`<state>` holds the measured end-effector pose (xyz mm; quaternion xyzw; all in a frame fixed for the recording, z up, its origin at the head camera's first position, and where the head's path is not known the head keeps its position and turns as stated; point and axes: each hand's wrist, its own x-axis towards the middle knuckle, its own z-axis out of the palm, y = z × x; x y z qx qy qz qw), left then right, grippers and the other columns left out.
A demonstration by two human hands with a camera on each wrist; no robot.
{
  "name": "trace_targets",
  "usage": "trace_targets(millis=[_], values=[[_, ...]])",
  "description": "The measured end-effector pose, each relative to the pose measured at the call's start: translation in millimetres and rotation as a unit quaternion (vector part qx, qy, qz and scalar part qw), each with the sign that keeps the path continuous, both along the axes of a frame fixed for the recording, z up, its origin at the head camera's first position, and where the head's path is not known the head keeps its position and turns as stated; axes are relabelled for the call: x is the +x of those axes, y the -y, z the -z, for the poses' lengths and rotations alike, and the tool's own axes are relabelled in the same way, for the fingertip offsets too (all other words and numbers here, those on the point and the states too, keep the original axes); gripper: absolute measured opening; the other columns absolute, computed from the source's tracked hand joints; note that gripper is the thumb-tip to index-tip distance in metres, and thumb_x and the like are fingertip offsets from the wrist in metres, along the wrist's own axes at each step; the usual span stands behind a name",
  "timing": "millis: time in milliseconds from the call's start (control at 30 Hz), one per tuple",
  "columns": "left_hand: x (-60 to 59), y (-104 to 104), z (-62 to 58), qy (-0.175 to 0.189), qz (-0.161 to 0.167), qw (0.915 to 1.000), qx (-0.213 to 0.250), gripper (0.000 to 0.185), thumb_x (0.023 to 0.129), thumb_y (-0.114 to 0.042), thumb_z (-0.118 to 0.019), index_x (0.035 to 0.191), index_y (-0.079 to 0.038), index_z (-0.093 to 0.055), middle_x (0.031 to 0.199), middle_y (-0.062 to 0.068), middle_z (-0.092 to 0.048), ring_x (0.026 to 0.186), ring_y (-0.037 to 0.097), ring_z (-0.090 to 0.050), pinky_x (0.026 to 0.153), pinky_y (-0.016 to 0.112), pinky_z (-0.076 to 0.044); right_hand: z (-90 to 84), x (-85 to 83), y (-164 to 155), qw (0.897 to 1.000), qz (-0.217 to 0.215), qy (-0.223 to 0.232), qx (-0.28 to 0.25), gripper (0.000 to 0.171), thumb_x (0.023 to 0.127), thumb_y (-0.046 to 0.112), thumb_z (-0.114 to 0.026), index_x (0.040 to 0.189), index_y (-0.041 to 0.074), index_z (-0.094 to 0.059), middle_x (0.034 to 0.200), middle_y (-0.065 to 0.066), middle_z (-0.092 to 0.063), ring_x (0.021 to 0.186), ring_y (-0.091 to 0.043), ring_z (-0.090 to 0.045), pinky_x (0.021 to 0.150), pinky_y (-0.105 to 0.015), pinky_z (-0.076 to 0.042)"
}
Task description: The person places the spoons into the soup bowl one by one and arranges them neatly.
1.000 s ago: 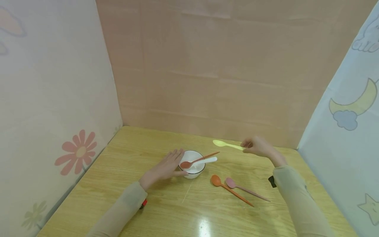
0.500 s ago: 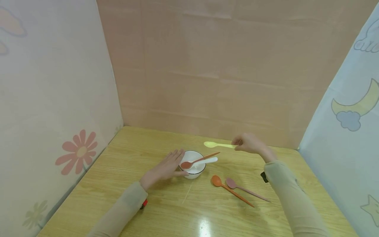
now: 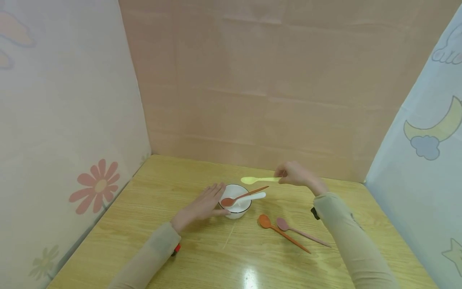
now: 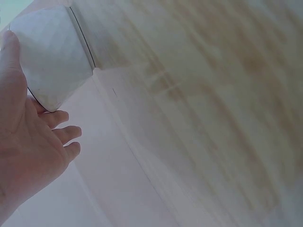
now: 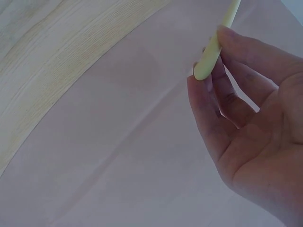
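Yellow spoon (image 3: 249,180), just beyond the white bowl (image 3: 234,215); only the right wrist view clearly shows me the fingers of the right hand (image 3: 295,174) clamped on its handle end. The left hand (image 3: 203,202) holds the bowl between fingers and thumb. Only the head view shows me its contents: red spoon (image 3: 227,202), white utensil (image 3: 258,196). Orange spoon (image 3: 264,221) and pink spoon (image 3: 282,224) lie on the tabletop (image 3: 202,257).

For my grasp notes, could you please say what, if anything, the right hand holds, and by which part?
The right hand pinches the yellow spoon near its handle's end.

The table (image 3: 202,257) bears a bowl (image 3: 236,215), orange spoon (image 3: 278,230) and pink spoon (image 3: 296,231).
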<state>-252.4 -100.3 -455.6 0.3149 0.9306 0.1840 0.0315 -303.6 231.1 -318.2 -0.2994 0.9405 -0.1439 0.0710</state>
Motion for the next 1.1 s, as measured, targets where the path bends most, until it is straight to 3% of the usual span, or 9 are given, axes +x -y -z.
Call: trace_targets(millis=[533,1100], values=[[0.6,0,-3.0,-0.002,0.004,1.0000,0.004,0.095,0.095,-0.055,-0.056,0.157,0.004,-0.015,0.165,0.022,-0.015,0.153,0.044,-0.015,0.125,0.055,-0.018,-4.7,-0.4,25,0.999,-0.035,0.000,0.019,0.015,0.083,0.000,-0.073,0.098,-0.003,-0.073,0.099,-0.017,-0.074,0.089,-0.028,-0.068,0.082,-0.042,-0.059],[3.1,1,-2.1,-0.002,0.005,1.0000,-0.005,0.097,0.095,-0.060,-0.052,0.158,0.002,-0.011,0.166,0.020,-0.013,0.154,0.042,-0.013,0.126,0.053,-0.015,1.7,0.0,48,0.998,-0.049,0.001,0.046,0.015,0.079,-0.003,-0.074,0.094,-0.001,-0.075,0.094,-0.013,-0.075,0.087,-0.024,-0.069,0.080,-0.038,-0.059]])
